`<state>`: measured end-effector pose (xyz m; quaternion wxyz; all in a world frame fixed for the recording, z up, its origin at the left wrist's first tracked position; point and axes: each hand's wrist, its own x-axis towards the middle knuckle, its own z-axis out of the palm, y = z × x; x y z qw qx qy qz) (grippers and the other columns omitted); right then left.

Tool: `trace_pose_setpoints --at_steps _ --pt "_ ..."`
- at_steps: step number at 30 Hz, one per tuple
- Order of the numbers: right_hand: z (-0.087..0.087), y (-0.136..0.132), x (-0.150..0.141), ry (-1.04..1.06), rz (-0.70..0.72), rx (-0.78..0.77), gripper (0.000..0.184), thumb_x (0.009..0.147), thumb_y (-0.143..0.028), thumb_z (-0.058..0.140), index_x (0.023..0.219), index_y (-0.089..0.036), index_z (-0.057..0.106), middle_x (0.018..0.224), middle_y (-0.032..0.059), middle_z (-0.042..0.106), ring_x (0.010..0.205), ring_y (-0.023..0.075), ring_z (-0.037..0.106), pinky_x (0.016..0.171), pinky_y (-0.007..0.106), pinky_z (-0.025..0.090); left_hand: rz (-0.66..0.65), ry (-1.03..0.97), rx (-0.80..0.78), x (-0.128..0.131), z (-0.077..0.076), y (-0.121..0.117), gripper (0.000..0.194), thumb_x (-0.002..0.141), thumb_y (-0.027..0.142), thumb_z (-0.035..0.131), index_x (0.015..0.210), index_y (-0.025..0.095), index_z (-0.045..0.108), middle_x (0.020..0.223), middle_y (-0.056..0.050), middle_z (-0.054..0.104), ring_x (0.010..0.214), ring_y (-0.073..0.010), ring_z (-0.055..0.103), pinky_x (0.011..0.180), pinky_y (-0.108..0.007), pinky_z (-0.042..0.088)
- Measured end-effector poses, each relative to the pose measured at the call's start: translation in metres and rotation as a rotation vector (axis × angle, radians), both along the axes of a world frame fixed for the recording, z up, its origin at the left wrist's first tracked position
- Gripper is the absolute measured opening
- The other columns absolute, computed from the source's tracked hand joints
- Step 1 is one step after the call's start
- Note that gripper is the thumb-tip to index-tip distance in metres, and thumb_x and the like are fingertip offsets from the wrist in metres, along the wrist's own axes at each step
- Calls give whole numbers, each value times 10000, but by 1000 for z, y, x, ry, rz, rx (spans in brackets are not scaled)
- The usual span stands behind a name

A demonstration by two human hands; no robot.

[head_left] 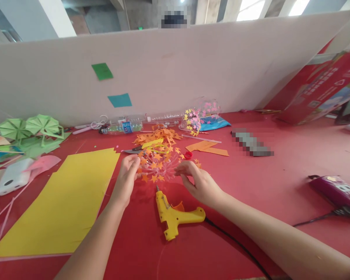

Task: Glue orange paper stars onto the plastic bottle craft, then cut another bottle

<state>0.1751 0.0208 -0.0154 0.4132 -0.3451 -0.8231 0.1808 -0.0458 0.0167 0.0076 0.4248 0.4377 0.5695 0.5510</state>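
Between my hands is a clear plastic piece (163, 165) cut into curling strips, with orange paper stars stuck on it. My left hand (127, 175) pinches its left edge between thumb and fingers. At the right edge, my right hand (202, 182) has its fingers curled and drawn together on the strips. Just below lies a yellow glue gun (170, 216), its nozzle pointing toward the plastic piece and its black cord running under my right forearm. Behind the piece are scissors with yellow handles (156, 144) and a heap of orange paper scraps (160, 136).
Yellow paper sheets (61, 198) cover the left. Farther back stand green paper umbrellas (43, 124), a plastic bottle (125, 126) and star-covered plastic pieces (192, 120). Orange strips (207, 147) and a red bottle cap (188, 155) lie nearby. A purple device (338, 192) sits right, before a white partition (175, 70).
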Motion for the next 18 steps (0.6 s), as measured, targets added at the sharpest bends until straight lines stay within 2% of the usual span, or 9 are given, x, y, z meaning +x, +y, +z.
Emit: trace_pose_setpoints --at_steps 4,6,11,15,18 --pt "4 1 5 -115 -128 209 182 864 -90 431 1011 -177 494 799 47 687 649 155 668 553 253 512 13 84 35 2 2 -2 526 768 603 592 1121 225 495 1233 -100 557 1026 -215 618 860 -367 482" --pt "8 0 7 -134 -174 307 154 871 -108 446 991 -163 525 766 48 658 609 157 619 536 263 485 10 119 46 2 0 -2 526 767 605 594 1122 230 496 1254 -106 547 1078 -229 599 923 -394 457" --pt "22 -10 0 -213 -96 574 181 884 -129 506 1045 -134 590 896 103 625 818 203 558 717 335 499 -9 156 60 3 -6 -1 499 789 598 573 1130 244 488 1277 -100 540 1191 -257 530 980 -431 418" --pt "23 -19 -13 -316 -36 612 273 896 -225 538 1147 -143 607 974 103 605 928 225 514 890 412 452 -11 160 74 4 -9 -1 487 795 595 562 1118 238 488 1238 -94 569 1174 -262 536 999 -453 399" --pt "19 -21 -17 -361 -34 599 301 900 -262 540 1174 -161 616 1009 98 602 947 227 503 957 447 404 -1 181 70 5 -10 -1 470 802 596 555 1105 243 494 1226 -90 576 1172 -263 535 1008 -453 384"
